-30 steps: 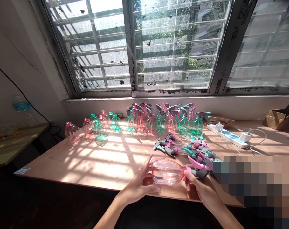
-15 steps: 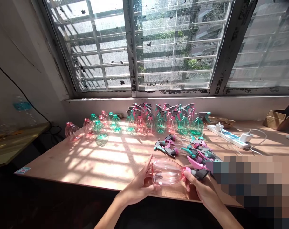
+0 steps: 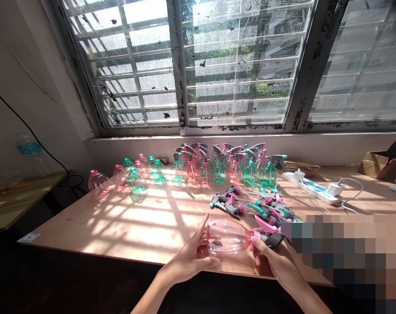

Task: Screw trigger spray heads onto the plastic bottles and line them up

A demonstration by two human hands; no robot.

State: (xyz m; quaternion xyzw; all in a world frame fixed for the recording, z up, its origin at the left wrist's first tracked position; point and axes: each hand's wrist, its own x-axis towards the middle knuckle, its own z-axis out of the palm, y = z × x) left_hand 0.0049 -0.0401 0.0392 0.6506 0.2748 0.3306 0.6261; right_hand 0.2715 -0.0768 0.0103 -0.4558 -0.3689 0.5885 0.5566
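A clear pink spray bottle (image 3: 228,237) lies sideways between my hands, above the table's front edge. My left hand (image 3: 194,253) cups its base end, thumb below and fingers behind. At the neck, my right hand (image 3: 266,255) pinches the pink collar of the spray head (image 3: 272,239), whose dark grey and pink trigger part points right. Beyond the bottle lies a pile of loose spray heads (image 3: 272,207) in pink, teal and grey, with a few more (image 3: 228,201) to its left.
Spray bottles with heads (image 3: 219,170) stand in rows by the window wall. Several headless pink and green bottles (image 3: 138,185) stand farther left. A white power strip (image 3: 312,187) with plugs and cables lies right, near a cardboard box (image 3: 382,165). The lower right is pixelated.
The view has shifted very slightly. Both hands keep their hold on the pink bottle, which stays in nearly the same place.
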